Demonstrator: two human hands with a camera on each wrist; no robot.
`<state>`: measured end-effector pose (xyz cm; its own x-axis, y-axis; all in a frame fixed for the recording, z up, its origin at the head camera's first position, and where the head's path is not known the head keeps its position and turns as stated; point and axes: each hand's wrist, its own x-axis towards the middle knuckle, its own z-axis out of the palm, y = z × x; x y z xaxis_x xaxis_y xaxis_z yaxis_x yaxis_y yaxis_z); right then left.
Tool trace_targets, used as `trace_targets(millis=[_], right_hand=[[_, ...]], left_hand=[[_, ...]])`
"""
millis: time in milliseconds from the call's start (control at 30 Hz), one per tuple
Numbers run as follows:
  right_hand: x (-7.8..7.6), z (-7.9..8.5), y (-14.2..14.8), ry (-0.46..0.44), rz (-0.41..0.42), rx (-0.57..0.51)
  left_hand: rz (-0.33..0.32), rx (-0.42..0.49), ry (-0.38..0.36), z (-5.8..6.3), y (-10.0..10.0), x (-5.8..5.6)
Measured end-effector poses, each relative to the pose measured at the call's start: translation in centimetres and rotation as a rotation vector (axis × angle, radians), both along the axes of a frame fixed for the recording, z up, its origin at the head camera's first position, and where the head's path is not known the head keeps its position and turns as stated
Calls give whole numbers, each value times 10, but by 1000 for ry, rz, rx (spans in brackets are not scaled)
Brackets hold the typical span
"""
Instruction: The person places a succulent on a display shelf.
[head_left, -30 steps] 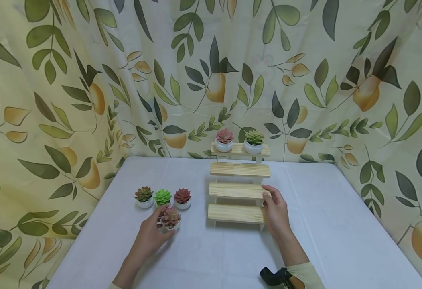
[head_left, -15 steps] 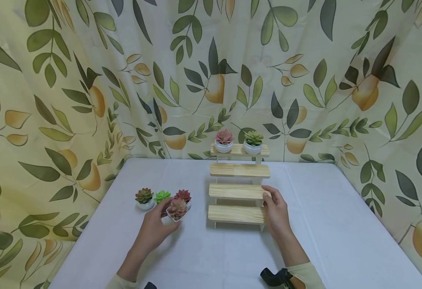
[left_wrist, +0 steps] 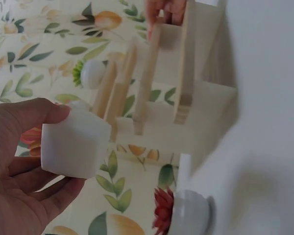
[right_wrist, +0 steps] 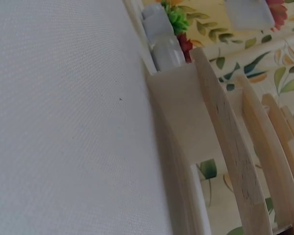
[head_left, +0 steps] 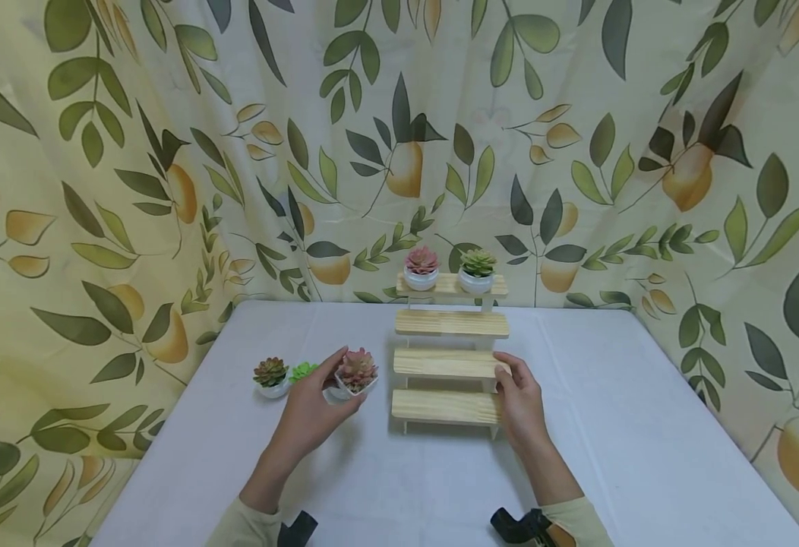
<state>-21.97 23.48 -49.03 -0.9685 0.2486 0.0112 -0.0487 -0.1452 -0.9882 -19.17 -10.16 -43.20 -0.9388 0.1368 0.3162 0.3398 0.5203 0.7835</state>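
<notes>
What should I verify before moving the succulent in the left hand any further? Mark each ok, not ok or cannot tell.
1. Left hand grips the held succulent: ok, its pot is in the fingers.
2. Held pot off the table: ok, raised in both wrist views.
3. Held pot above a shelf: not ok, it is left of the stand.
4. Right hand on the stand: ok, at its right edge.
5. Red succulent apart from the held pot: ok in the left wrist view.
6. Held pot level: cannot tell.

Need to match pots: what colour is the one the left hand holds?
White; the held pot shows best in the left wrist view.
</notes>
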Motion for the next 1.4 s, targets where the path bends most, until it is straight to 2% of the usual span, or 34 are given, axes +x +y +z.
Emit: trace_targets(millis=[233, 567, 900, 1067, 1400], right_hand=[[-2, -2, 1, -17, -7, 21], [1, -2, 1, -20, -5, 14], [0, -2, 1, -8, -16, 15], [1, -2, 1, -13, -16, 9], [1, 0, 0, -11, -16, -4]], left_hand=[[-37, 80, 48, 14, 13, -10], [-98, 162, 71, 16, 32, -36], [-114, 150, 48, 23, 48, -53], [-136, 185, 74, 26, 54, -61], [-150, 220, 65, 30, 65, -73]])
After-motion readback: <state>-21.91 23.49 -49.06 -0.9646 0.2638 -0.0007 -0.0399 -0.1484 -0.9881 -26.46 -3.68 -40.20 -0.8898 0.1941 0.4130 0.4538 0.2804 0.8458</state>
